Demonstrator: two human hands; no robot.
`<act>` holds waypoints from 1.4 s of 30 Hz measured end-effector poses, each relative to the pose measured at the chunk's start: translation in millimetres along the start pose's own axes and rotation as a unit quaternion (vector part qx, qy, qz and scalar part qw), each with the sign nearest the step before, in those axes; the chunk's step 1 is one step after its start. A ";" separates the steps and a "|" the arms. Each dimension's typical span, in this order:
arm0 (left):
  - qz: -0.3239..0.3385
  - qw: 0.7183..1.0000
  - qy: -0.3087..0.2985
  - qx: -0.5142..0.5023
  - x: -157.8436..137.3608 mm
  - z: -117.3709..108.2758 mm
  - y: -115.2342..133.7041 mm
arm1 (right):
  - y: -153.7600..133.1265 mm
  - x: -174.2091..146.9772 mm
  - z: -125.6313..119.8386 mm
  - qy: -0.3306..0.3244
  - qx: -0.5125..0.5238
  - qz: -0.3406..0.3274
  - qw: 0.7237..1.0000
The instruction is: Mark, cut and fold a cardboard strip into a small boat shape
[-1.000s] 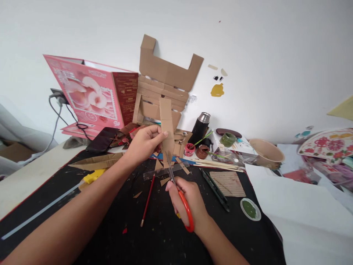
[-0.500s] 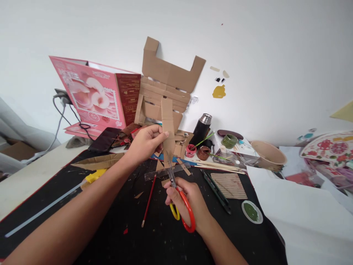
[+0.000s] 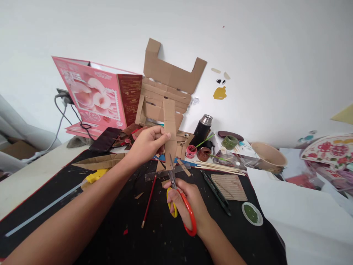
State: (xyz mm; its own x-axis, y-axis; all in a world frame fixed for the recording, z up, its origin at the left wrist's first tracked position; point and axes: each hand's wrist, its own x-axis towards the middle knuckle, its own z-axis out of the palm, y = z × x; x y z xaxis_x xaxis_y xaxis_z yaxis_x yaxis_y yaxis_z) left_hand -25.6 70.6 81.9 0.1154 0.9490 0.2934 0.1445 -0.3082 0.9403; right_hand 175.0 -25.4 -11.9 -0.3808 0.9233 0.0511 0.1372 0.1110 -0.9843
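My left hand pinches a narrow brown cardboard strip between thumb and fingers, holding it upright above the black mat. In my right hand is a pair of scissors with one red and one yellow handle loop. Their blades point up at the lower end of the strip; whether they bite into it is hard to tell. Below the strip lie a clear ruler, several cardboard scraps and a red pencil.
Behind my hands, a large cut cardboard sheet leans on the wall beside a pink box. A black thermos, paint jars and wooden sticks stand or lie right of centre. Cutter knives and a green paint lid lie nearer.
The scissors' handles have spread apart, the yellow loop moving left of the red one, and the blades have parted a little. The strip has shifted slightly right in view.
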 end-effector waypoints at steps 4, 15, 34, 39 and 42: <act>0.003 1.000 -0.001 -0.001 -1.1 0.0 1.1 | 1.9 -1.7 1.0 0.000 -0.005 0.000 1.000; 0.013 1.000 0.001 0.022 0.2 0.2 0.2 | -9.7 -2.9 -1.7 0.013 -0.083 0.015 0.996; 0.005 0.999 0.000 0.043 0.2 0.0 -0.7 | -9.7 -3.4 1.1 0.042 -0.110 0.035 0.992; 0.003 0.999 -0.001 0.032 0.4 1.0 -1.1 | -10.4 -4.0 1.9 0.044 -0.122 0.028 0.991; 0.002 1.000 0.000 0.026 0.4 1.4 -1.8 | -11.6 -4.3 2.5 0.044 -0.117 0.030 0.992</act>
State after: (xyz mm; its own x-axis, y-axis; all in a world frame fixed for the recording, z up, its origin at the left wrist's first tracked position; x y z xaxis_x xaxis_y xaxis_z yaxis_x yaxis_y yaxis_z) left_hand -24.5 71.5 80.0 0.1154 0.9476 0.2979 0.1956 -0.3157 0.9285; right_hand 172.8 -31.6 -1.1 -0.2863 0.9580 0.0175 0.3689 0.1271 -0.9207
